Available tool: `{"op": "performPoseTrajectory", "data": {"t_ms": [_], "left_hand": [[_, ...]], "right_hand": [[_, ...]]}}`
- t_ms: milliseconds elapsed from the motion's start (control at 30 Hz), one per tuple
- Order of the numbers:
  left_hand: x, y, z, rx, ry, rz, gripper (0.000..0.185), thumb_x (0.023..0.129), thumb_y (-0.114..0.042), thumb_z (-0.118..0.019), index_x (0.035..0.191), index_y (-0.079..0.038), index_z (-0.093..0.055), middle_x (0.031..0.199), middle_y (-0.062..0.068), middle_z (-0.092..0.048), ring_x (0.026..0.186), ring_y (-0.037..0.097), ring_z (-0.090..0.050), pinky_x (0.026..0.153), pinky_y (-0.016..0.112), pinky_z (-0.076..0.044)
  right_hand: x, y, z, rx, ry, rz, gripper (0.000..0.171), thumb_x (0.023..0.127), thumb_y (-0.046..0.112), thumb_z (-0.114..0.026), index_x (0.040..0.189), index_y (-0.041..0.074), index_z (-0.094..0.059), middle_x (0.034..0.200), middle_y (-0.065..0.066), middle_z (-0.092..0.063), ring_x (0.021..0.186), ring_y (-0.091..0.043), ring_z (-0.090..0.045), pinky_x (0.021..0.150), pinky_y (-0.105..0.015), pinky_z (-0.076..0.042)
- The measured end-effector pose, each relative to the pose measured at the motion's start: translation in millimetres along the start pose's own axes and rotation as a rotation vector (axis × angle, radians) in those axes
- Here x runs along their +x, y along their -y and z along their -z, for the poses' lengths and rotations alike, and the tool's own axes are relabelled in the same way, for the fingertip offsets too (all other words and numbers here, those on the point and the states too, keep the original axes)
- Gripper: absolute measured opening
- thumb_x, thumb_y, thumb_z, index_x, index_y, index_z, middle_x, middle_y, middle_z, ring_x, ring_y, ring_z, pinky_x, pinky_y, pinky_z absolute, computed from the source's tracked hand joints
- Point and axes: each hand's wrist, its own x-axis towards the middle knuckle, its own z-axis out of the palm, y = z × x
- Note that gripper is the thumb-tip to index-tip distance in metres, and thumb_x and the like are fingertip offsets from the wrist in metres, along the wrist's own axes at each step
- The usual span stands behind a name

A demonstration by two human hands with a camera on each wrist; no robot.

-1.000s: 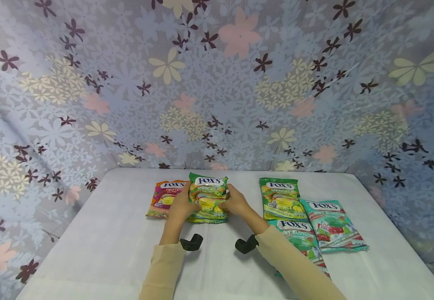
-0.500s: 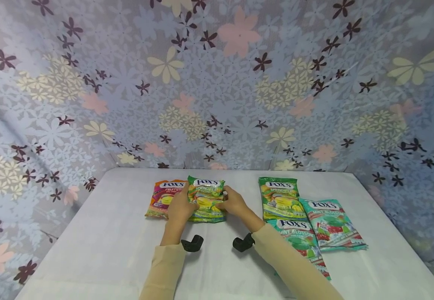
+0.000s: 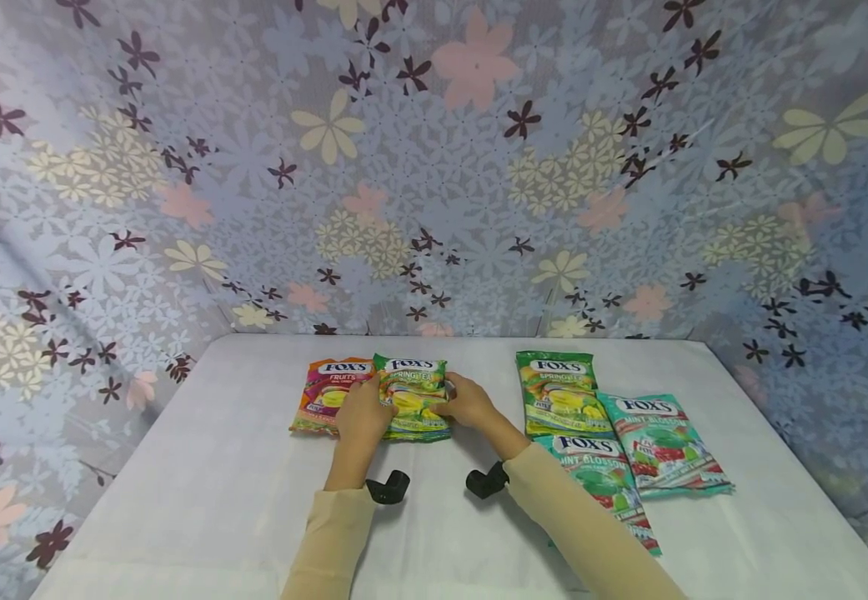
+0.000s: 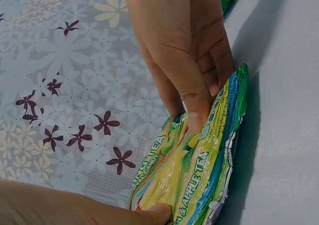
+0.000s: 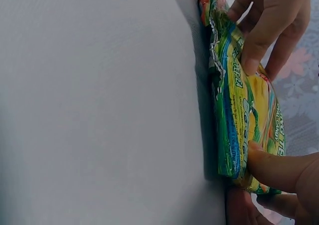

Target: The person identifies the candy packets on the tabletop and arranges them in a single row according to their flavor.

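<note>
In the head view, both hands grip a green and yellow bag of Spring Tea candy [image 3: 413, 385] from its two sides. My left hand [image 3: 361, 414] holds the left side, its thumb [image 4: 157, 211] on the front of the bag. At the opposite side is my right hand [image 3: 471, 403], with its thumb [image 4: 195, 116] on the front and the other fingers at the edge. Right beside the bag lies an orange and purple bag of Fruits candy [image 3: 321, 402], partly covered by the left hand. Whether the held bag lies flat on the cloth cannot be told.
A second Spring Tea bag [image 3: 559, 392] lies to the right on the white tablecloth [image 3: 201, 483]. Two teal Mint Blossom bags, one nearer [image 3: 591, 473] and one farther right [image 3: 664, 442], lie next to it. A floral curtain [image 3: 434, 208] hangs behind the table.
Both hands have shifted slightly left with the Spring Tea bag, which now sits lower and closer against the Fruits bag. The bags on the right lie as before.
</note>
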Motion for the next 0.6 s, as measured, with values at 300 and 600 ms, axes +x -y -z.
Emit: {"op": "performPoseTrajectory", "data": {"t_ms": [300, 600], "left_hand": [[-2.0, -1.9, 0.9, 0.015, 0.001, -0.008, 0.064, 0.083, -0.026, -0.077, 0.139, -0.007, -0.053, 0.123, 0.029, -0.052, 0.107, 0.044, -0.054, 0.077, 0.058, -0.05], [-7.2, -4.4, 4.0, 0.07, 0.047, -0.026, 0.063, 0.09, -0.026, -0.07, 0.142, -0.001, -0.046, 0.123, 0.035, -0.043, 0.109, 0.049, -0.048, 0.075, 0.058, -0.05]], "right_hand": [[-0.8, -0.5, -1.5, 0.026, -0.035, -0.004, 0.071, 0.085, 0.023, -0.076, 0.14, -0.004, -0.042, 0.075, -0.005, -0.053, 0.06, -0.017, -0.046, 0.053, -0.029, -0.036], [-3.5, 1.2, 0.4, -0.006, -0.018, 0.012, 0.068, 0.086, 0.024, -0.074, 0.141, -0.003, -0.043, 0.078, -0.006, -0.056, 0.063, -0.018, -0.048, 0.055, -0.029, -0.039]]}}
